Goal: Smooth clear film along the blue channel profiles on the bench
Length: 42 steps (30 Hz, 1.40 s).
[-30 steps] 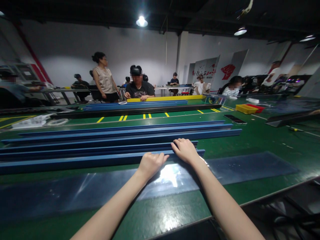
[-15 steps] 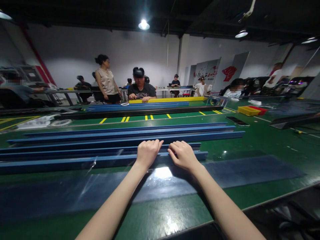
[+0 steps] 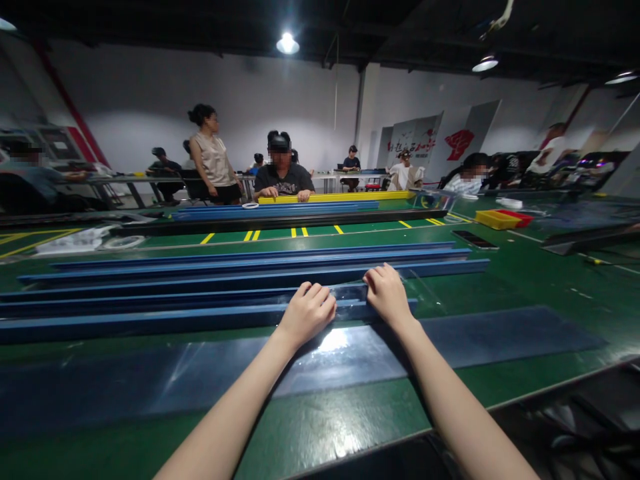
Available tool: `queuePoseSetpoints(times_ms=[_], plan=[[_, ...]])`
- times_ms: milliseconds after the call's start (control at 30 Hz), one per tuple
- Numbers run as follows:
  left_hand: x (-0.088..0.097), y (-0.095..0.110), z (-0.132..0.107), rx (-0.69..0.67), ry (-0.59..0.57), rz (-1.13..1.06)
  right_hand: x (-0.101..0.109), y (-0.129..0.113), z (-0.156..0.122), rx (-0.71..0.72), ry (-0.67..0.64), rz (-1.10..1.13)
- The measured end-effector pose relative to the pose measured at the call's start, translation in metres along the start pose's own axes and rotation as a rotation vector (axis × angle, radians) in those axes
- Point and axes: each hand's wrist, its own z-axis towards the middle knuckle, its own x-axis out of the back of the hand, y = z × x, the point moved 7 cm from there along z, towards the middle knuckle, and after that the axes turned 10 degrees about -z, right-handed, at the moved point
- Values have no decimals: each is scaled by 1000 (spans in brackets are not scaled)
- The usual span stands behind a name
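Long blue channel strips lie side by side across the green table, and both my hands are at the nearest blue channel. My left hand is closed, fingers curled over the channel's front rail and on thin clear plastic film. Toward the channel's right end, my right hand is also closed on the film, its fingertips turned down and partly hidden. A loose edge of film shows just right of that hand. Below my wrists, a wide translucent bluish plastic sheet lies flat and reflects the lamp.
More blue channels lie just beyond. Farther back are a black strip, a yellow strip and a co-worker's hands. A phone and a yellow tray are at right. White tape rolls lie at left.
My right hand has moved right and slightly away from me along the channel. The left hand has shifted a little right, so the gap between them is wider, with film glinting in it.
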Motion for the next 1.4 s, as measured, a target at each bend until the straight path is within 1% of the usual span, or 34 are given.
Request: queuePoseSetpoints(times_ms=[100,233,333,433,567,733,800,900,967,1033,1167,1267,1333,1400], plan=[[-5,4,-2,-26,-76,-65,-4,11,0,-52,-1,-7],[-6,8,-3,-15,-123,-140,-7,24,0,-131,5,-8],[-9,10,-5,-8,-155,-145,-8,34,-2,-188,25,-20],[-12,7,-7,40,-160,-117,-8,43,-3,-239,43,-21],[-13,-3,-9,157,-166,-90,-9,50,-4,-282,66,-19],[-8,-26,-16,395,-168,-52,-11,58,-7,-364,81,-45],[-8,-34,-21,485,-187,-39,-11,61,-9,-398,82,-61],[-12,-45,-28,609,-247,-44,-12,65,-11,-434,65,-77],[-15,-48,-32,654,-281,-58,-13,65,-11,-427,30,-69],[-16,-49,-33,669,-293,-67,-14,65,-11,-412,3,-55],[-15,-48,-32,666,-274,-62,-7,61,-9,-393,46,3],[-15,-46,-32,648,-241,-55,-3,46,-6,-300,47,66],[-16,-44,-31,631,-219,-63,-4,32,-5,-233,-15,80],[-16,-42,-30,613,-200,-83,-7,18,-5,-194,-114,58]])
